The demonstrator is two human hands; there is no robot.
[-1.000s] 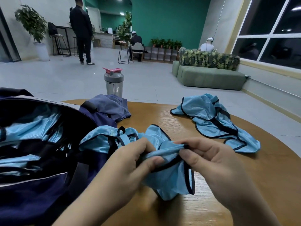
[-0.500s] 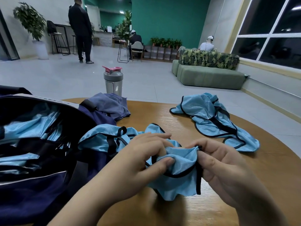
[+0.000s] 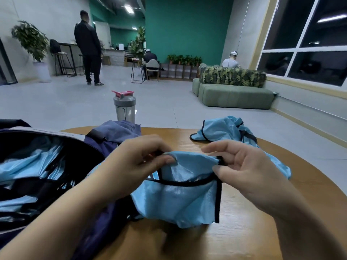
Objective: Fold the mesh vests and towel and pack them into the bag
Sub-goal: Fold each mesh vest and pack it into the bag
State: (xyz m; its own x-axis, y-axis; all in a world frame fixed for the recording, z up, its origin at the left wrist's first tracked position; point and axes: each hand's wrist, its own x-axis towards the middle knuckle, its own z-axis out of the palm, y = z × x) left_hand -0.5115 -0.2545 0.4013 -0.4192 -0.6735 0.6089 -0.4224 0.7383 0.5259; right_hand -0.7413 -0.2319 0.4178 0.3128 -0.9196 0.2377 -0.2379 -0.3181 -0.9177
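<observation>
A light blue mesh vest [image 3: 180, 197] with black trim hangs above the round wooden table [image 3: 244, 231]. My left hand [image 3: 135, 162] pinches its top edge on the left, and my right hand [image 3: 242, 166] pinches the black-trimmed corner on the right. The dark navy bag [image 3: 56, 184] lies open at the left with blue vests folded inside. Another crumpled blue vest [image 3: 225, 128] lies on the table at the far right. A bluish-purple towel [image 3: 120, 130] lies bunched behind the bag.
A grey shaker bottle [image 3: 124, 107] with a pink lid stands at the table's far edge. Beyond are a green sofa [image 3: 234, 94], stools, plants, a standing person [image 3: 89, 47] and two seated people.
Both hands have lifted the vest off the table and pulled it apart, so it now hangs spread between them. The view has tilted upward.
</observation>
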